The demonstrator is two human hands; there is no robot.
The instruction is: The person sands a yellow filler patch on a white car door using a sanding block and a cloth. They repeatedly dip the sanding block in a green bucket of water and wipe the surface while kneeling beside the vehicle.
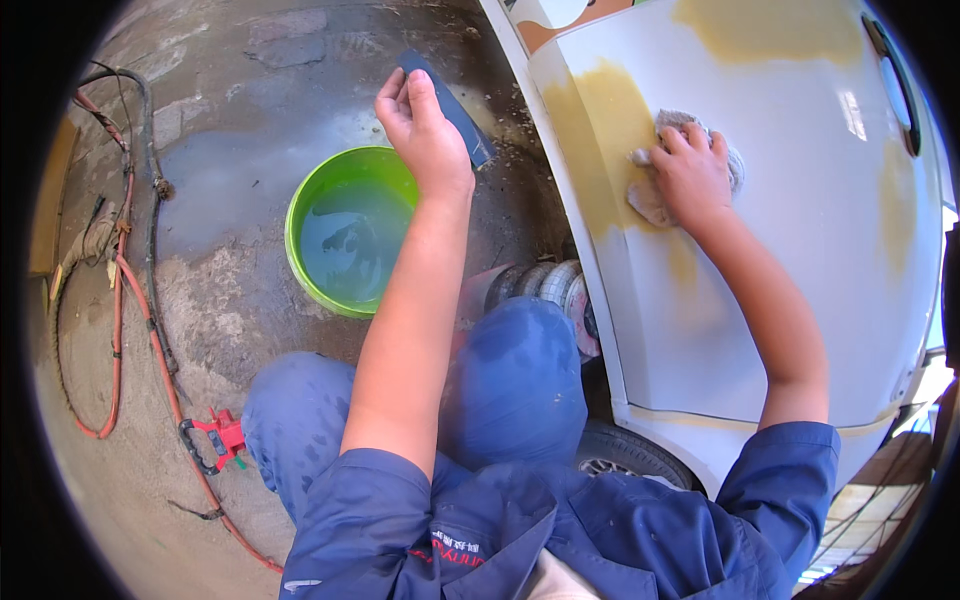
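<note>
My right hand [693,182] is closed over a crumpled greyish-white rag [650,203] and presses it against a white car door [790,290]. The rag lies at the edge of a yellowish filler patch [600,120] on that panel. My left hand [428,125] is raised, its fingers curled around a dark blue-grey sheet of sandpaper [455,112]. Part of the sheet is hidden behind the fingers. Below and to the left of that hand stands a bright green bucket [312,200] holding cloudy water; my left forearm crosses its right side.
A red hose [130,285] and dark cables run along the concrete floor at left, near a red clamp-like tool [222,438]. Wet ground surrounds the bucket. Ribbed round objects [540,283] sit beside my knee, a tyre [640,450] below the door. A black handle [892,85] projects from the door.
</note>
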